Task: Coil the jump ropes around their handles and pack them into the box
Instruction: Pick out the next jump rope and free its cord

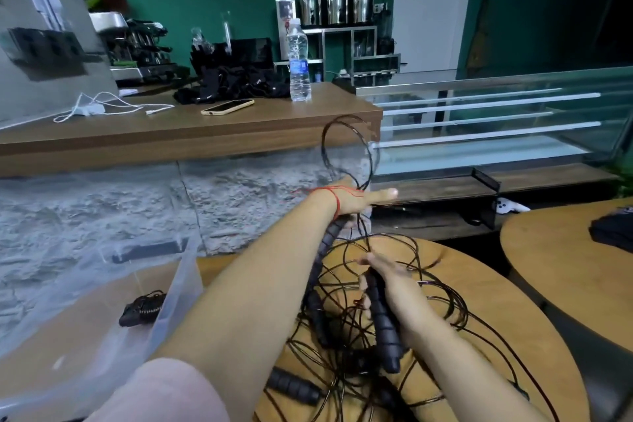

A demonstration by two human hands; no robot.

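Holding both ends: the left grip (356,202) is clamped on the top of one ribbed handle (313,301), thumb out, a cord loop (346,147) standing up above it. The right grip (387,288) is wrapped round the second handle (383,329), fingertips blurred. That second handle lies just right of the first and nearer the person, its long axis running far-left to near-right, free end pointing back toward the body; the first hangs down along the left forearm (257,301). Beneath, loose rope (342,370) sprawls on the round counter (507,325). Likely next, the two handles come together side by side for winding. The clear box (185,271) sits off left, nearer the left arm, one coiled rope (142,308) already inside
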